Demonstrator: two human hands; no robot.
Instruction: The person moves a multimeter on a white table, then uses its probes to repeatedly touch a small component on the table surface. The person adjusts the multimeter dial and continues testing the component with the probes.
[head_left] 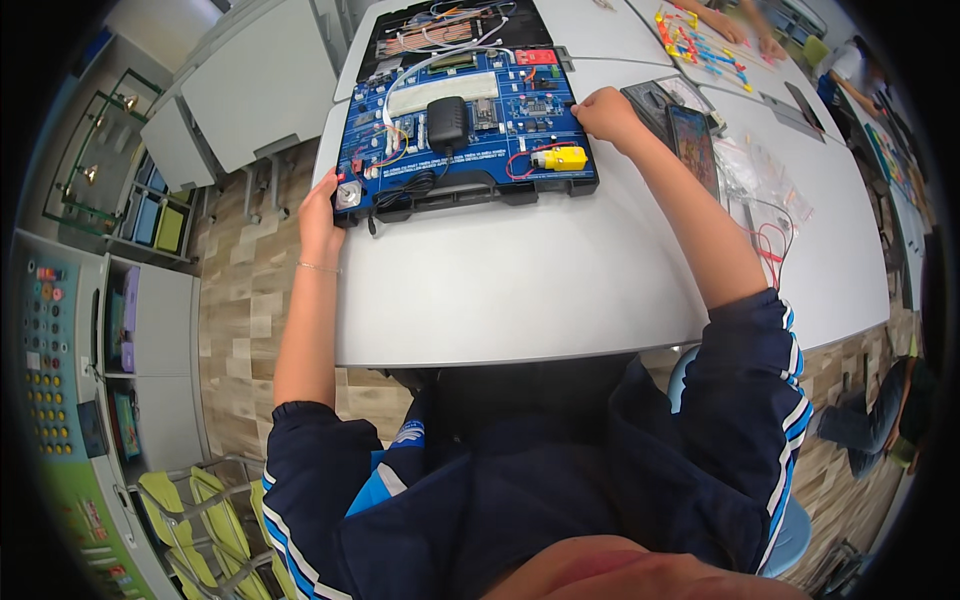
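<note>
A black case holding a blue electronics kit board (480, 140) lies opened on the white table in front of me. My left hand (320, 213) grips its near left edge, fingers closed along the side. On the opposite side, my right hand (605, 117) has its fingers bent against the case's right edge. A black power adapter (447, 124) with its cord lies on the board, over part of a white breadboard (420, 96). Near the board's right corner is a yellow motor (558, 158) with red wires. The lid (400, 42) behind holds loose jumper wires.
To the right of the case lie a multimeter (655, 105), a phone (692, 145), clear plastic bags (750, 170) and red and black leads (770, 245). Across the table, another person's hands (722, 25) are near colourful construction pieces (690, 45). Green folding chairs (205, 510) stand at lower left.
</note>
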